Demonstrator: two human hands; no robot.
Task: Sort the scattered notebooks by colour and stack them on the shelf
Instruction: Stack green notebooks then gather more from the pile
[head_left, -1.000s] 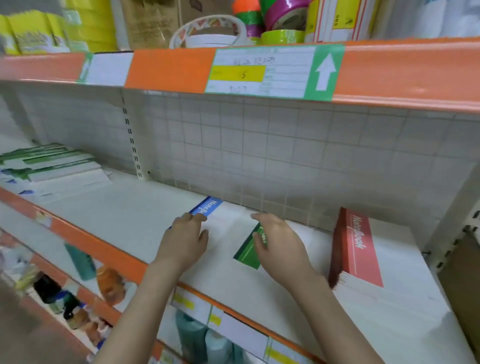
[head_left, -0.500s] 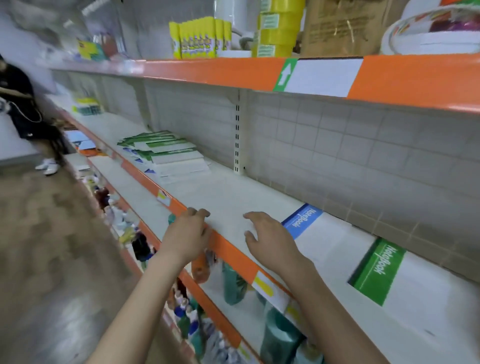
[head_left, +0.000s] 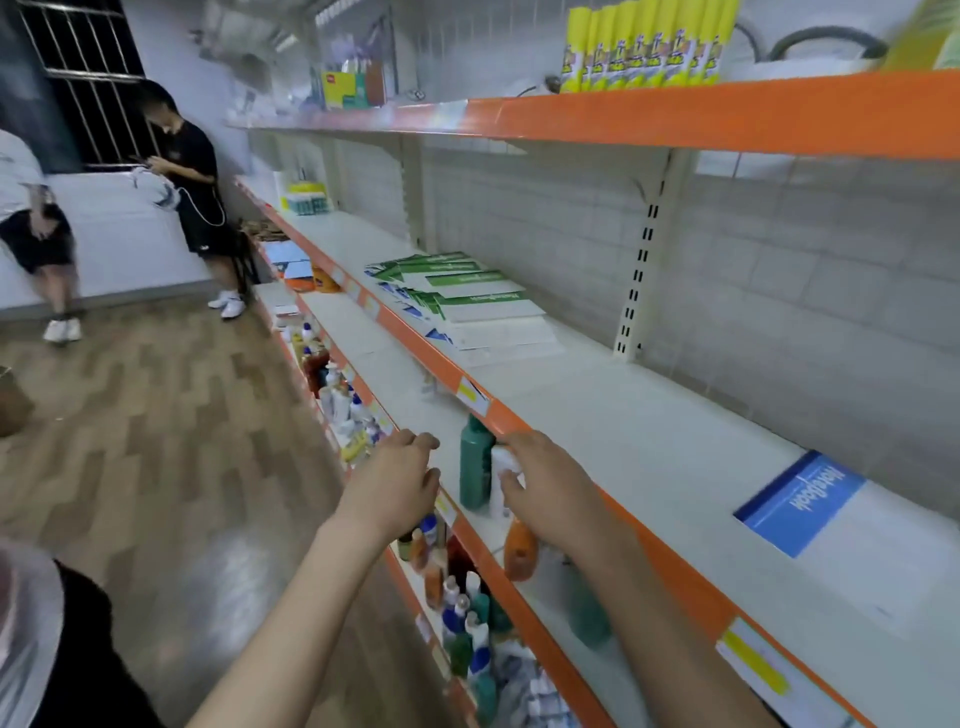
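— We're looking along the white shelf (head_left: 613, 415) with its orange edge, wood floor (head_left: 156, 415) on our left.
— Both our hands hold nothing: left hand (head_left: 395, 483) loosely curled in the aisle, right hand (head_left: 545, 483) relaxed by the shelf edge.
— Scattered notebooks (head_left: 467, 301) lie piled further along; a blue notebook (head_left: 800, 501) lies flat nearer us.
— Two people (head_left: 197, 192) stand at the far wall.
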